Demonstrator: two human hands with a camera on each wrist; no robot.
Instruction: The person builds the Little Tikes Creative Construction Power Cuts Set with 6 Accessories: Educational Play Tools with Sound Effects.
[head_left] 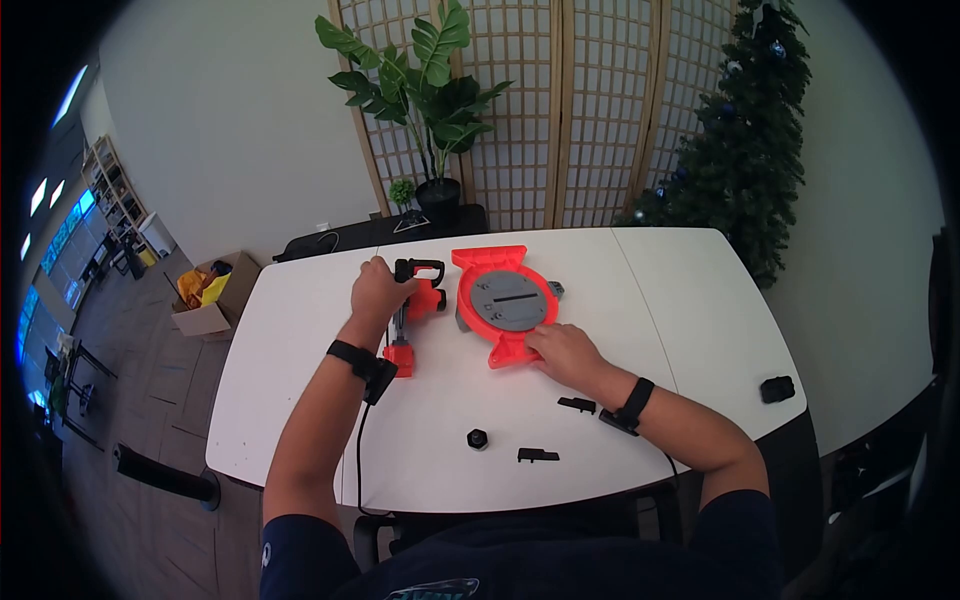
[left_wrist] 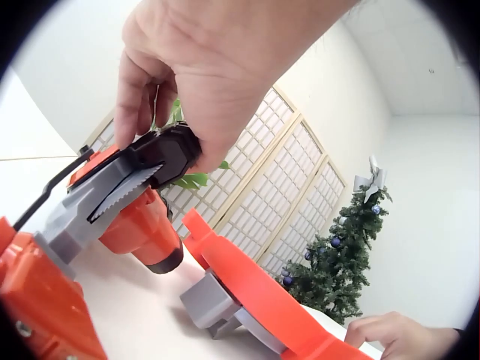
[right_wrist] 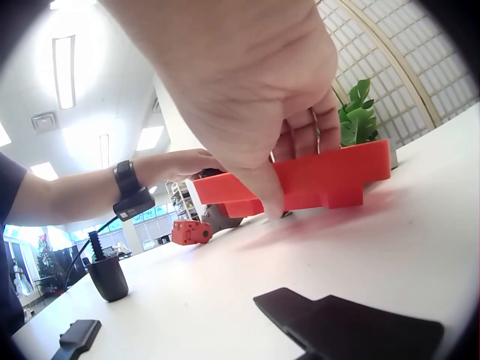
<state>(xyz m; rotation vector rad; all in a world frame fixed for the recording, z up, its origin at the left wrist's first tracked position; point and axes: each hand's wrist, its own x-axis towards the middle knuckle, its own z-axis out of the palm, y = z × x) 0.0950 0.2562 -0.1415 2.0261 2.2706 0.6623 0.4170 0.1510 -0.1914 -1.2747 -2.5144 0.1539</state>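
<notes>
Pinched saw (head_left: 428, 297) in left grip (head_left: 380, 291), beside base (head_left: 500, 288); pinched base's edge in right grip (head_left: 567, 355), presumably for steadiness.

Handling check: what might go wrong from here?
The right wrist camera sits close to a loose black part and may sweep it aside. The left grip holds the orange saw by its black end, so the saw might pivot into the round base beside it.

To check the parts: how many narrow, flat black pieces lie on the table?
2: farther piece beside the right wristband; nearer piece right of the black threaded part. Others may be hidden.
</notes>
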